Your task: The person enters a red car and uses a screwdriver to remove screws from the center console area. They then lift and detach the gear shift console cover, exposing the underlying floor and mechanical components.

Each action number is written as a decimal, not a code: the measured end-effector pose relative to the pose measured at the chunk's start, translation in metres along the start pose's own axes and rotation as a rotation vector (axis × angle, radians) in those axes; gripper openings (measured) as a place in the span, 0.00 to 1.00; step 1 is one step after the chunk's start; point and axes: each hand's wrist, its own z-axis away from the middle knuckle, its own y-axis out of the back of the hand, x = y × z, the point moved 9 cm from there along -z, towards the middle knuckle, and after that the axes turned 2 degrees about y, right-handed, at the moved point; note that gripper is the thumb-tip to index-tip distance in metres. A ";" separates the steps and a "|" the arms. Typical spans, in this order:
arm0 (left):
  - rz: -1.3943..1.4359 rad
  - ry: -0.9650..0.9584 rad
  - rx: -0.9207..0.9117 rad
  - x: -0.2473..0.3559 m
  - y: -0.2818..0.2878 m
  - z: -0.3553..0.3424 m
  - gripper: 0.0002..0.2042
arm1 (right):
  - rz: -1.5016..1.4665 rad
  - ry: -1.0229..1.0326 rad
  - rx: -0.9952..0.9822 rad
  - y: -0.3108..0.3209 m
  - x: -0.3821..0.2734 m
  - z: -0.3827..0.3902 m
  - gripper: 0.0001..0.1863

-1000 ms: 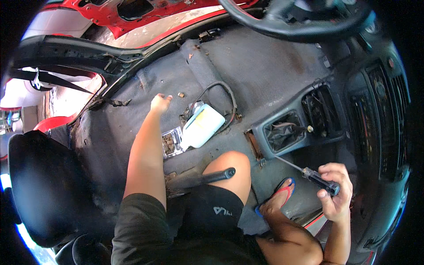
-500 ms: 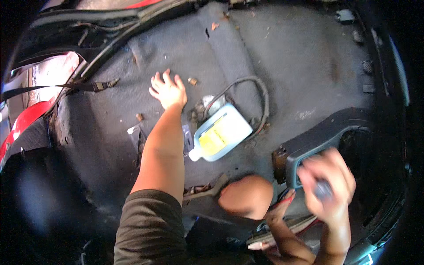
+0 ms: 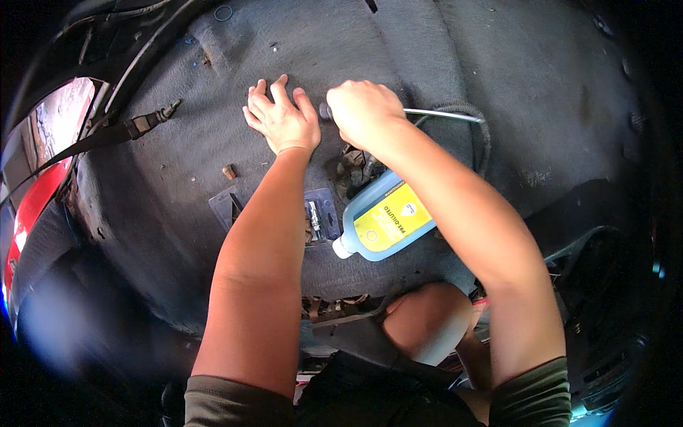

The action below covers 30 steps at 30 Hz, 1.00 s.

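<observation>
My left hand (image 3: 288, 121) lies on the grey carpet (image 3: 541, 85) with its fingers spread. Just to its right, my right hand (image 3: 363, 114) grips the screwdriver (image 3: 441, 114), whose dark handle pokes out at the left of the fist and metal shaft points right, over a black hose (image 3: 484, 146). Under my right forearm lies a pale blue plastic bottle (image 3: 388, 220) with a yellow label. Beside its cap is a clear plastic package (image 3: 320, 213) of small metal parts. A small brownish fitting (image 3: 229, 171) sits below my left hand.
A seat belt with its buckle (image 3: 142, 124) crosses the left side near the door sill (image 3: 124, 75) and a red body panel (image 3: 28, 213). The dark console (image 3: 569, 220) is at the right. My bare knee (image 3: 423, 324) rises at the bottom, beside a dark lever (image 3: 345, 331).
My right hand has swung up and left from beside the console with the screwdriver, now next to my left hand. My left hand has spread and shifted slightly up; the view has tilted.
</observation>
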 end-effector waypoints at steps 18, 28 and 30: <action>-0.067 -0.028 0.053 0.000 0.000 0.000 0.21 | -0.425 -0.086 0.488 0.180 0.100 0.245 0.21; -0.044 -0.030 0.044 0.006 -0.005 0.003 0.21 | -1.099 -0.338 0.612 0.133 0.183 0.214 0.24; -0.054 -0.034 0.053 0.003 -0.004 0.003 0.21 | -0.969 -0.342 0.580 0.126 0.190 0.208 0.23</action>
